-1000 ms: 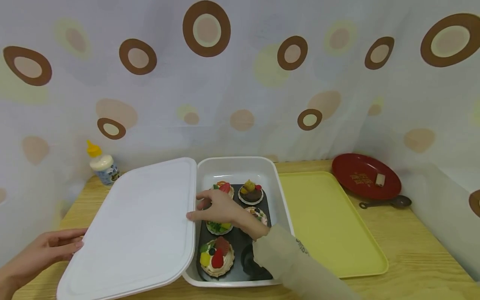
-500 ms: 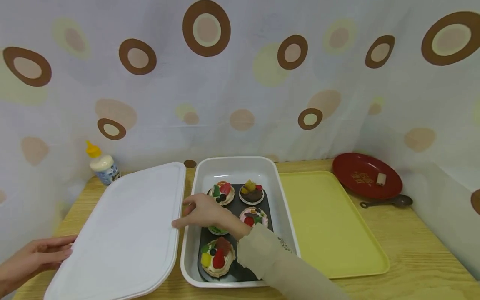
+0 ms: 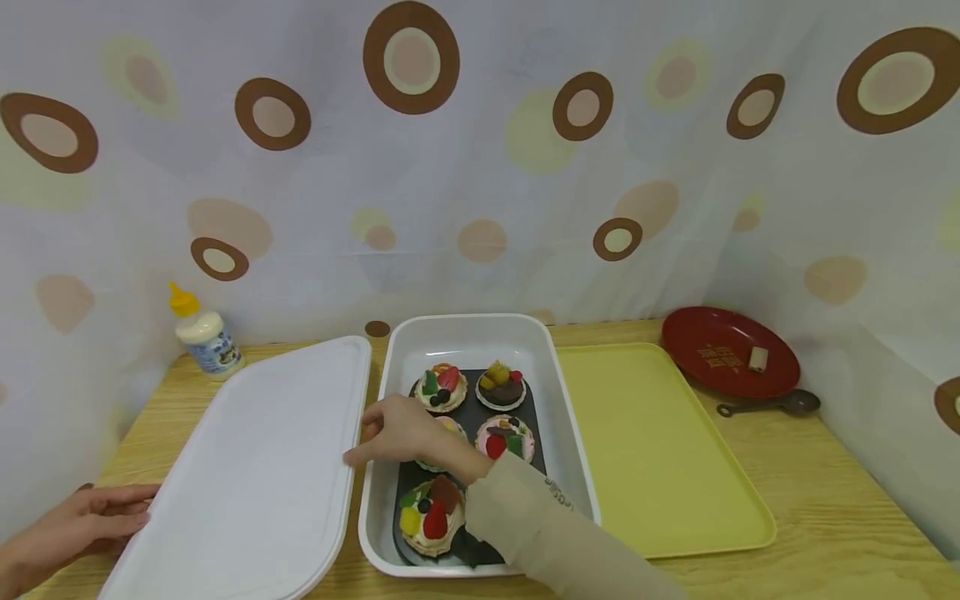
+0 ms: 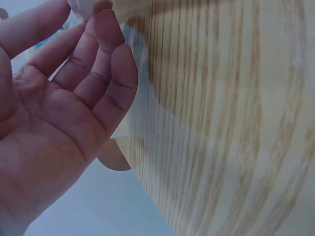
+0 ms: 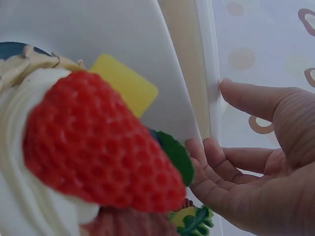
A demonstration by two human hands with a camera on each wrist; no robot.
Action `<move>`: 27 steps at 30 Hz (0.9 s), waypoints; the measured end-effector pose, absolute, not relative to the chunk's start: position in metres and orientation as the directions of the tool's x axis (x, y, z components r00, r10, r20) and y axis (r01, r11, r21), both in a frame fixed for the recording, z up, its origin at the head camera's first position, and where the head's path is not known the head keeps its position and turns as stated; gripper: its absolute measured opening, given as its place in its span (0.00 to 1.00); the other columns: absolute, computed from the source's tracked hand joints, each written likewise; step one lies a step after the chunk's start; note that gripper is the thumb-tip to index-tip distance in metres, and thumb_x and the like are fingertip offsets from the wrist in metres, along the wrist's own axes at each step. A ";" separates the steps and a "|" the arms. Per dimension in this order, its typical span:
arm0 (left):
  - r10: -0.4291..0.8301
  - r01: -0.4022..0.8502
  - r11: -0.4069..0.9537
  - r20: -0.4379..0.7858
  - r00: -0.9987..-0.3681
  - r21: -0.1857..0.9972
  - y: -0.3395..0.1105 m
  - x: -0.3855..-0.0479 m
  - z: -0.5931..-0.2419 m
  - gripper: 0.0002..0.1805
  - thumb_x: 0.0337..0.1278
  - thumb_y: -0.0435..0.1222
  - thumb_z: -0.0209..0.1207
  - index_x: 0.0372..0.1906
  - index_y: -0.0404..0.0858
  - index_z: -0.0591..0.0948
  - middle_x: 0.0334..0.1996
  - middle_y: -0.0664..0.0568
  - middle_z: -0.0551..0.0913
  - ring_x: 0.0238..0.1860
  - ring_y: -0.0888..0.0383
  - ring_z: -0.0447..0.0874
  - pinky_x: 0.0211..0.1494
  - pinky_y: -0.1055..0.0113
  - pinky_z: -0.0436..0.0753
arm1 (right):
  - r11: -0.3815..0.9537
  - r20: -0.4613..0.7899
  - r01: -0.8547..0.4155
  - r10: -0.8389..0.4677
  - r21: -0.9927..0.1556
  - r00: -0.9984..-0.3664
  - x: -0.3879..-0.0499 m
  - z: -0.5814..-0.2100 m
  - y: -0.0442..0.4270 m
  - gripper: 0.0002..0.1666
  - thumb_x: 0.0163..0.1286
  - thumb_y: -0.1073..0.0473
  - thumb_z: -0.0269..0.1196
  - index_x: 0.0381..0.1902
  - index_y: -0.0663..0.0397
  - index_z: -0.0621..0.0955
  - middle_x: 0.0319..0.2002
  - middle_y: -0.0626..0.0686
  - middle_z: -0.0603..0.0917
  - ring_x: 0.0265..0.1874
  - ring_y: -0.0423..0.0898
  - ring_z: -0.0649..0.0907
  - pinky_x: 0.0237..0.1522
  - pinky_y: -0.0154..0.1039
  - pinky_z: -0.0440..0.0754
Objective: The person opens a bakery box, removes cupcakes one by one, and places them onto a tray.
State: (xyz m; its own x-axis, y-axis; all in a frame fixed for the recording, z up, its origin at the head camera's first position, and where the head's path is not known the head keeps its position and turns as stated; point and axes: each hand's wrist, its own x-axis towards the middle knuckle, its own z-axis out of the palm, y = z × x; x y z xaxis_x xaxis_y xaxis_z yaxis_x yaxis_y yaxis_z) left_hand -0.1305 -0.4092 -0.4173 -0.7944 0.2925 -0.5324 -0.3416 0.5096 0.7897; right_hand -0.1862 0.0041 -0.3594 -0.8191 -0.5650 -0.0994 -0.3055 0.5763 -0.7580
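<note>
A white rectangular lid [image 3: 255, 467] lies between my hands, left of a deep white container [image 3: 468, 340]. My left hand [image 3: 78, 525] grips its left edge; the left wrist view shows curled fingers [image 4: 101, 64] meeting a white edge at the top. Thumb and fingers of my right hand [image 3: 401, 429] pinch the lid's right edge, the forearm crossing over the container. Inside the container, a dark muffin pan [image 3: 468, 425] carries several fruit tarts, one with a strawberry [image 5: 103, 142] close to the right wrist camera. My right hand and sleeve partly hide the pan.
A yellow tray [image 3: 645, 450] lies right of the container. Beyond it are a red plate [image 3: 712, 346] bearing a small beige piece [image 3: 758, 359], and a dark spoon [image 3: 798, 402]. A yellow-capped bottle [image 3: 212, 343] stands at back left. Patterned cloth [image 3: 480, 167] hangs behind the wooden table.
Both hands have carried the lid left, off the container's left rim, so a strip of table shows between them. The lid's far edge has since sunk lower. More tarts are visible.
</note>
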 end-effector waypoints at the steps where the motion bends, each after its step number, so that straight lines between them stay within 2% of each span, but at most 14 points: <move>1: 0.294 -0.337 0.515 -0.531 -0.794 0.788 -0.409 -0.131 -0.418 0.34 0.70 0.38 0.52 0.64 0.14 0.55 0.51 0.45 0.82 0.41 0.62 0.82 0.44 0.59 0.82 | 0.578 -0.098 -0.308 -0.565 -0.756 -0.819 -0.186 -0.360 0.004 0.13 0.53 0.54 0.72 0.27 0.57 0.81 0.20 0.41 0.74 0.21 0.34 0.70 0.22 0.27 0.66; 7: 0.275 -0.317 0.555 -0.530 -0.802 0.769 -0.409 -0.132 -0.423 0.34 0.71 0.41 0.50 0.64 0.15 0.58 0.54 0.35 0.78 0.44 0.62 0.82 0.45 0.58 0.82 | 0.583 -0.085 -0.312 -0.553 -0.750 -0.829 -0.187 -0.363 0.004 0.13 0.56 0.55 0.71 0.25 0.59 0.82 0.17 0.42 0.73 0.18 0.35 0.69 0.21 0.27 0.64; 11: 0.178 -0.325 0.595 -0.515 -0.839 0.735 -0.408 -0.132 -0.424 0.34 0.70 0.44 0.51 0.65 0.18 0.61 0.58 0.32 0.75 0.44 0.60 0.83 0.45 0.58 0.81 | 0.573 -0.093 -0.278 -0.533 -0.771 -0.841 -0.186 -0.363 0.003 0.19 0.56 0.55 0.71 0.39 0.65 0.84 0.24 0.44 0.79 0.24 0.35 0.73 0.26 0.27 0.70; 14: 0.129 -0.309 0.604 -0.473 -0.872 0.734 -0.408 -0.131 -0.420 0.35 0.71 0.45 0.50 0.66 0.20 0.60 0.60 0.31 0.72 0.43 0.61 0.83 0.44 0.59 0.81 | 0.555 -0.118 -0.222 -0.511 -0.802 -0.851 -0.187 -0.361 0.005 0.26 0.56 0.55 0.71 0.49 0.65 0.82 0.30 0.45 0.81 0.29 0.37 0.75 0.30 0.29 0.75; 17: 0.130 -0.268 0.601 -0.424 -0.896 0.753 -0.406 -0.131 -0.414 0.34 0.72 0.44 0.49 0.67 0.20 0.59 0.60 0.33 0.73 0.42 0.65 0.82 0.43 0.60 0.80 | 0.519 -0.115 -0.194 -0.504 -0.832 -0.856 -0.189 -0.356 0.011 0.25 0.56 0.56 0.71 0.50 0.61 0.82 0.31 0.46 0.82 0.31 0.39 0.77 0.30 0.31 0.76; 19: 0.133 -0.235 0.594 -0.382 -0.914 0.769 -0.403 -0.133 -0.409 0.33 0.72 0.43 0.49 0.66 0.20 0.61 0.58 0.41 0.77 0.42 0.67 0.82 0.43 0.61 0.80 | 0.488 -0.094 -0.197 -0.509 -0.851 -0.855 -0.191 -0.350 0.017 0.25 0.56 0.56 0.71 0.51 0.60 0.81 0.33 0.47 0.83 0.32 0.40 0.78 0.30 0.31 0.76; 21: 0.138 -0.196 0.587 -0.336 -0.932 0.785 -0.398 -0.135 -0.405 0.31 0.72 0.42 0.50 0.65 0.21 0.63 0.53 0.54 0.81 0.42 0.69 0.81 0.43 0.63 0.80 | 0.461 -0.071 -0.208 -0.518 -0.862 -0.853 -0.194 -0.342 0.025 0.25 0.58 0.56 0.70 0.53 0.58 0.81 0.35 0.48 0.83 0.34 0.41 0.78 0.32 0.32 0.77; 24: 0.163 -0.129 0.566 -0.263 -0.951 0.815 -0.390 -0.140 -0.397 0.27 0.72 0.41 0.50 0.65 0.24 0.67 0.47 0.72 0.79 0.42 0.71 0.81 0.42 0.66 0.80 | 0.403 -0.038 -0.217 -0.537 -0.889 -0.842 -0.200 -0.332 0.041 0.26 0.60 0.57 0.68 0.56 0.59 0.79 0.38 0.50 0.83 0.35 0.43 0.79 0.36 0.37 0.80; 27: 0.181 -0.081 0.547 -0.213 -0.960 0.833 -0.382 -0.147 -0.387 0.23 0.71 0.40 0.50 0.64 0.32 0.71 0.44 0.79 0.76 0.42 0.72 0.80 0.42 0.68 0.80 | 0.332 -0.003 -0.213 -0.546 -0.919 -0.838 -0.207 -0.325 0.061 0.25 0.63 0.59 0.66 0.58 0.60 0.78 0.41 0.53 0.82 0.37 0.48 0.81 0.42 0.46 0.81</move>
